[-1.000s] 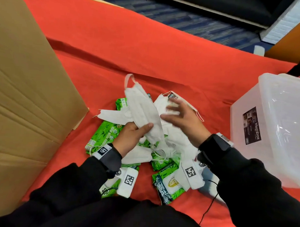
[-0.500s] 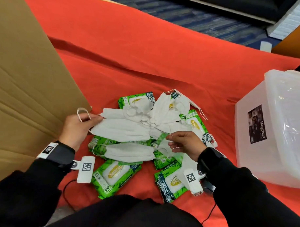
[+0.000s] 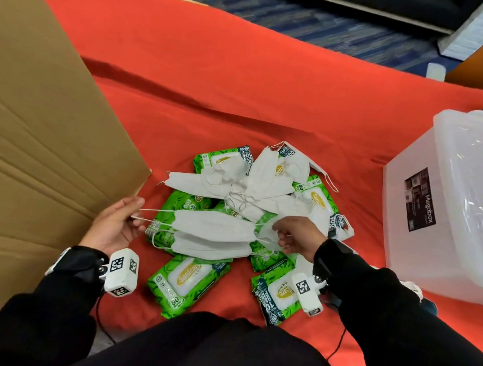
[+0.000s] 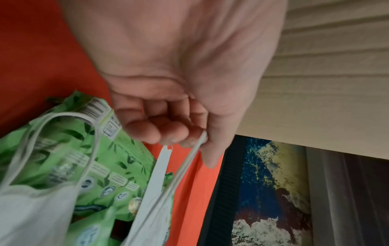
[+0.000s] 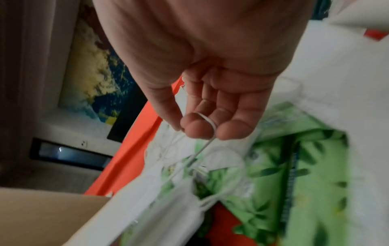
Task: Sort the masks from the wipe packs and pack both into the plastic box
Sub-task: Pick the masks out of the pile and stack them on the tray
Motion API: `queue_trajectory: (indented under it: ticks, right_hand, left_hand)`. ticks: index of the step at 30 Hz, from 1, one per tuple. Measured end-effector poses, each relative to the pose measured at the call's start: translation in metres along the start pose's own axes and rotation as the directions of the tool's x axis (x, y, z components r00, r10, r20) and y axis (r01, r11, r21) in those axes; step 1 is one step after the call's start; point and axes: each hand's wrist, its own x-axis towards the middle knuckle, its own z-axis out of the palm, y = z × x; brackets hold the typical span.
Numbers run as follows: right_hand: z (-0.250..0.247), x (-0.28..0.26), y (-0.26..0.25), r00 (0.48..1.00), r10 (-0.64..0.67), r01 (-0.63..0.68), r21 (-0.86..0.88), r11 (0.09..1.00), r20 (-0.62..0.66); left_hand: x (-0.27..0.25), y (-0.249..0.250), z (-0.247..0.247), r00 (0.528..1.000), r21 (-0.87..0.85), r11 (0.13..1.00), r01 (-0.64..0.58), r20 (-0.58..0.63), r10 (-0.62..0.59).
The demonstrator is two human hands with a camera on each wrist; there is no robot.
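Observation:
A white folded mask (image 3: pixel 214 226) is stretched flat between my two hands above the pile. My left hand (image 3: pixel 118 225) pinches its left ear loop (image 4: pixel 189 158) between thumb and fingers. My right hand (image 3: pixel 296 234) hooks the right ear loop (image 5: pixel 207 123) over curled fingers. Another white mask (image 3: pixel 205 248) lies just under the stretched one. More masks (image 3: pixel 251 186) lie tangled further back on several green wipe packs (image 3: pixel 187 282). The translucent plastic box (image 3: pixel 442 206) stands at the right, apart from both hands.
A large cardboard sheet (image 3: pixel 44 137) leans along the left, close to my left hand. Red cloth (image 3: pixel 238 81) covers the surface, with bare cloth behind the pile. Blue carpet (image 3: pixel 322 29) lies beyond the far edge.
The mask that my left hand held upright a second ago now hangs level, pulled taut by its loops. Both hands have drawn toward me, so it lies over the lower mask.

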Motion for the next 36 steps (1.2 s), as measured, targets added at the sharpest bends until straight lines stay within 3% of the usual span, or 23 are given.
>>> queue_trajectory:
  ticks: [4, 9, 15, 16, 19, 21, 23, 25, 27, 28, 29, 30, 32, 33, 35, 36]
  right_hand:
    - [0.002, 0.009, 0.025, 0.999, -0.03, 0.026, -0.177, 0.984, -0.019]
    - [0.013, 0.015, 0.035, 0.996, -0.063, 0.05, -0.19, 0.981, -0.067]
    - [0.015, 0.013, 0.034, 0.991, -0.097, 0.079, -0.186, 0.979, -0.094]
    - [0.015, 0.013, 0.033, 0.987, -0.121, 0.098, -0.197, 0.975, -0.106]
    - [0.014, 0.014, 0.03, 0.948, -0.26, 0.187, -0.339, 0.922, -0.182]
    - [0.017, 0.011, 0.023, 0.91, -0.364, 0.243, -0.458, 0.855, -0.197]
    - [0.025, 0.009, 0.013, 0.883, -0.453, 0.313, -0.567, 0.762, -0.121]
    - [0.037, 0.009, 0.005, 0.873, -0.487, 0.371, -0.626, 0.686, -0.016]
    - [0.047, 0.017, -0.001, 0.858, -0.513, 0.398, -0.683, 0.612, 0.04]
    - [0.051, 0.023, -0.004, 0.851, -0.522, 0.393, -0.717, 0.576, 0.047]
    - [0.055, 0.03, -0.008, 0.849, -0.525, 0.38, -0.753, 0.537, 0.053]
    - [0.058, 0.036, -0.011, 0.856, -0.514, 0.35, -0.796, 0.494, 0.057]
    - [0.063, 0.047, -0.013, 0.881, -0.471, 0.238, -0.904, 0.356, 0.047]
    - [0.065, 0.05, -0.012, 0.882, -0.47, 0.178, -0.944, 0.277, 0.029]
    - [0.067, 0.054, -0.009, 0.856, -0.517, 0.113, -0.977, 0.181, 0.003]
    - [0.067, 0.055, -0.008, 0.843, -0.538, 0.104, -0.982, 0.16, 0.002]
  left_hand:
    - [0.001, -0.012, -0.005, 1.0, 0.193, 0.981, -0.024, 0.005, 0.023]
    - [0.004, -0.033, -0.016, 0.996, 0.373, 0.926, -0.063, -0.041, 0.084]
    - [0.008, -0.045, -0.028, 0.988, 0.613, 0.781, -0.116, -0.012, 0.157]
    - [0.009, -0.044, -0.03, 0.982, 0.692, 0.708, -0.141, 0.008, 0.188]
    - [0.011, -0.042, -0.027, 0.931, 0.892, 0.371, -0.257, 0.125, 0.343]
    - [0.006, -0.041, -0.011, 0.879, 0.879, 0.28, -0.385, 0.257, 0.401]
    - [0.001, -0.046, 0.016, 0.834, 0.841, 0.183, -0.509, 0.43, 0.347]
    - [-0.001, -0.057, 0.04, 0.77, 0.788, 0.017, -0.616, 0.597, 0.227]
    - [0.002, -0.067, 0.055, 0.735, 0.733, -0.163, -0.66, 0.676, 0.064]
    - [0.006, -0.069, 0.059, 0.745, 0.725, -0.224, -0.651, 0.667, -0.007]
    - [0.009, -0.067, 0.061, 0.761, 0.733, -0.237, -0.638, 0.647, -0.046]
    - [0.013, -0.063, 0.065, 0.776, 0.758, -0.182, -0.626, 0.629, -0.047]
    - [0.019, -0.05, 0.074, 0.8, 0.802, -0.002, -0.597, 0.595, 0.069]
    - [0.025, -0.042, 0.079, 0.802, 0.808, 0.045, -0.588, 0.575, 0.161]
    - [0.041, -0.024, 0.089, 0.796, 0.83, -0.004, -0.558, 0.536, 0.281]
    - [0.052, -0.016, 0.093, 0.799, 0.841, -0.064, -0.537, 0.532, 0.28]
